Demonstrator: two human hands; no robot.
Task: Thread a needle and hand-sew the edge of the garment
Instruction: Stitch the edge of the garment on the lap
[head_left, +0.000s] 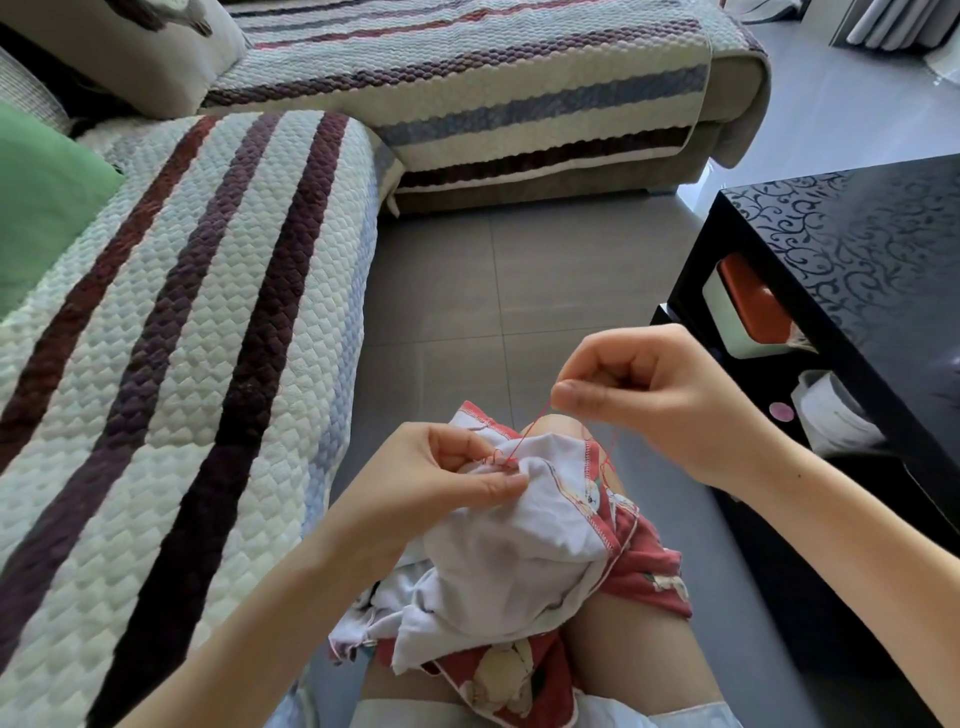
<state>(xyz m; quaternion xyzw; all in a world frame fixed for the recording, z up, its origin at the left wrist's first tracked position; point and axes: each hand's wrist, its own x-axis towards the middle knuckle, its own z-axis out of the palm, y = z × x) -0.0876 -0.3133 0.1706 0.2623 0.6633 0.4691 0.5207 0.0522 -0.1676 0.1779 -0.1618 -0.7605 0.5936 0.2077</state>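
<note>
Pinching a fold of the garment (519, 561) between thumb and curled fingers, the left hand (457, 467) clamps the cloth just where a few red stitches sit near its hemmed edge. The garment lies bunched on the person's lap and over one knee, white side up, with its red printed side and zigzag-stitched edges showing at the top, at the right and below. The right hand (649, 395) is raised above and to the right of the cloth, apart from it, its thumb and forefinger pressed together on the red thread (524, 436). That thread runs taut from the stitches up to the pinch, and a slack strand hangs down from the same hand to the garment's right edge. The needle is too small to make out. On the left, the striped quilted sofa (182, 312) has its front edge just beside the left forearm, and a green cushion (36, 208) lies at the far left. On the right, the corner of a glossy black table (857, 260) stands near the right wrist, its side edge running along the right forearm. Between sofa and table a strip of grey tiled floor (493, 286) lies open ahead of the knees.
</note>
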